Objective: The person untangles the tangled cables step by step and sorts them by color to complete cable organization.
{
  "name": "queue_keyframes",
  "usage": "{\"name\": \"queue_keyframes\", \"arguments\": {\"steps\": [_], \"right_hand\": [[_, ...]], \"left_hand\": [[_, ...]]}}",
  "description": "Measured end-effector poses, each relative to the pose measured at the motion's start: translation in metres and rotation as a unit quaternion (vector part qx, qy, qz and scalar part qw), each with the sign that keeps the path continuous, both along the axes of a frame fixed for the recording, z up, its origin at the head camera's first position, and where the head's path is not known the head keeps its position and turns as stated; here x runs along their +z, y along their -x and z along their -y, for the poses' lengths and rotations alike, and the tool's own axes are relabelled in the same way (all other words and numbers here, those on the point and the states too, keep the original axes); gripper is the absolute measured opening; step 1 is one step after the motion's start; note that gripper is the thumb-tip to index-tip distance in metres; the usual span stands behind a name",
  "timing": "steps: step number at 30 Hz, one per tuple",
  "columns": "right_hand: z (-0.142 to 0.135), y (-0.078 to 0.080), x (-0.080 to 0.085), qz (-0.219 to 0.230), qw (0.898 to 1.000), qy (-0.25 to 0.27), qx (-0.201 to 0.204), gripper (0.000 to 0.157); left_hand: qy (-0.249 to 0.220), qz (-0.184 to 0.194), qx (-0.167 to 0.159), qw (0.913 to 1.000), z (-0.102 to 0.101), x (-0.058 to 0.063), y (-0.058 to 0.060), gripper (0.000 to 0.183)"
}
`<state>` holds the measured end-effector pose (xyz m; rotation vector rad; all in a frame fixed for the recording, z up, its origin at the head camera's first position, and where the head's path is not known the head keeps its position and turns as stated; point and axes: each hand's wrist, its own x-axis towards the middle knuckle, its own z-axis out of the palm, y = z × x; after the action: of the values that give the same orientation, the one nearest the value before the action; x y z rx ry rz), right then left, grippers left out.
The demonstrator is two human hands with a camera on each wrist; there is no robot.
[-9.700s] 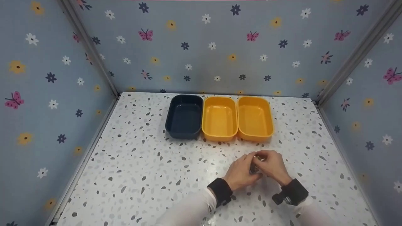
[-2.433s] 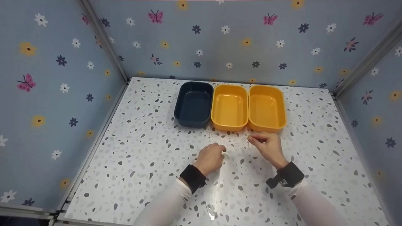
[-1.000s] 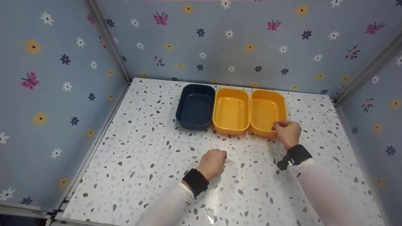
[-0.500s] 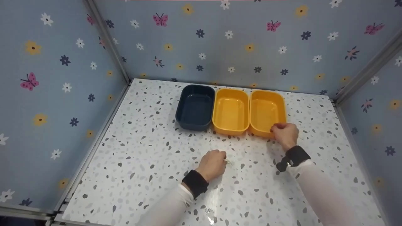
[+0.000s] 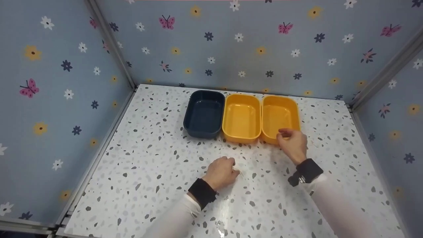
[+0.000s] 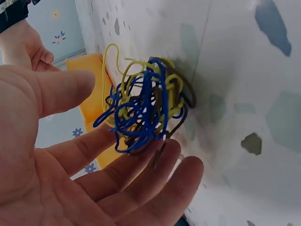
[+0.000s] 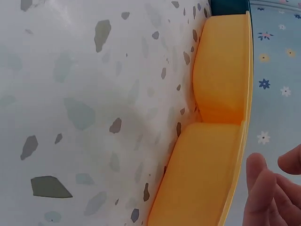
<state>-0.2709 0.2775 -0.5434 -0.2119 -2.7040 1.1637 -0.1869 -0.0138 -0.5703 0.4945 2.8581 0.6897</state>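
Note:
My left hand (image 5: 220, 172) is low over the table in the middle. In the left wrist view, loosely bent fingers lie beside a tangle of thin blue, yellow and dark brown cords (image 6: 146, 103). The thumb stands apart from the tangle, which is at the fingertips near the tabletop. My right hand (image 5: 293, 143) is at the front right corner of the right yellow container (image 5: 281, 102), fingertips over its rim. In the right wrist view, thumb and fingers are parted with nothing seen between them. From the head view, the tangle is mostly hidden by the left hand.
A second yellow container (image 5: 242, 136) stands against the right one, and a dark blue container (image 5: 202, 132) is on its left. All three are at the back of the speckled white table (image 5: 148, 158). Patterned panels (image 5: 251, 39) enclose the back and sides.
From near the left hand, my right hand has moved right to the right yellow container. Since half a second ago, its fingers have parted and it has shifted slightly left. The left thumb has loosened.

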Motion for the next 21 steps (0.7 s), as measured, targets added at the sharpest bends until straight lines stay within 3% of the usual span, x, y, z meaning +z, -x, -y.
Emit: {"name": "queue_keyframes", "arguments": {"steps": [7, 14, 21], "right_hand": [[0.014, -0.01, 0.0, -0.061, 0.996, -0.016, 0.057, 0.026], [0.027, -0.019, 0.003, -0.046, 0.996, -0.026, 0.078, 0.025], [0.038, -0.027, 0.004, -0.063, 0.993, -0.005, 0.103, 0.019]], "left_hand": [[0.032, 0.0, 0.019, 0.9993, 0.004, 0.005, 0.0, 0.034], [0.037, 0.022, 0.022, 0.9988, 0.003, 0.005, -0.002, 0.032], [0.044, 0.006, 0.025, 0.9987, 0.001, 0.004, -0.003, 0.021]]}}
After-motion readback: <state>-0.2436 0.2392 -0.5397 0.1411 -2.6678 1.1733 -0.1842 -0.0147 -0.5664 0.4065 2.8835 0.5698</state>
